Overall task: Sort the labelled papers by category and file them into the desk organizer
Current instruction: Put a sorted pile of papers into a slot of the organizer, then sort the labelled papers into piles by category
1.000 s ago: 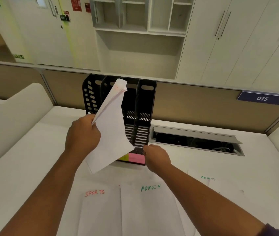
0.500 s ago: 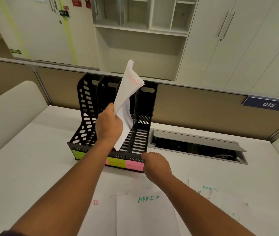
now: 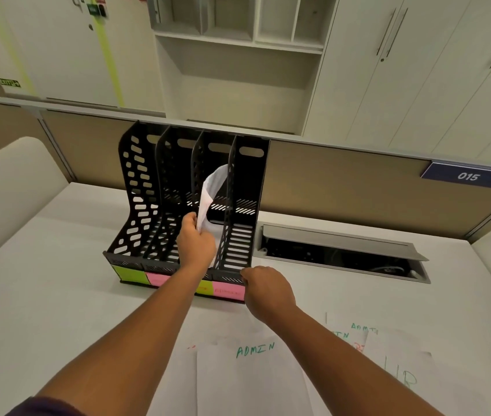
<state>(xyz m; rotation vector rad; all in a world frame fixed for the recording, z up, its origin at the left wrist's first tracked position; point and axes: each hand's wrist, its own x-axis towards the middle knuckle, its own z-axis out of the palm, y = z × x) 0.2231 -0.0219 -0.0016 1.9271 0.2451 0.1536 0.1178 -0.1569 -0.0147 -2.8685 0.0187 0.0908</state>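
A black desk organizer (image 3: 139, 187) with several upright slots stands at the back of the white desk, with green and pink sticky labels along its front base. My left hand (image 3: 196, 244) is shut on a curled white paper (image 3: 211, 190) that sits down inside the third slot from the left. My right hand (image 3: 265, 291) grips the organizer's front right corner by a pink label (image 3: 227, 291). Loose papers lie near me, one marked ADMIN (image 3: 254, 349) in green, another marked HR (image 3: 403, 376).
An open cable hatch (image 3: 343, 250) is set in the desk right of the organizer. A beige partition (image 3: 343, 181) with a blue 015 plate (image 3: 467, 175) runs behind. A cream curved panel (image 3: 7, 187) rises at left. White cupboards stand beyond.
My left hand has lowered the paper from above the organizer down into the third slot. My right hand has stayed on the organizer's front corner. The view has moved closer.
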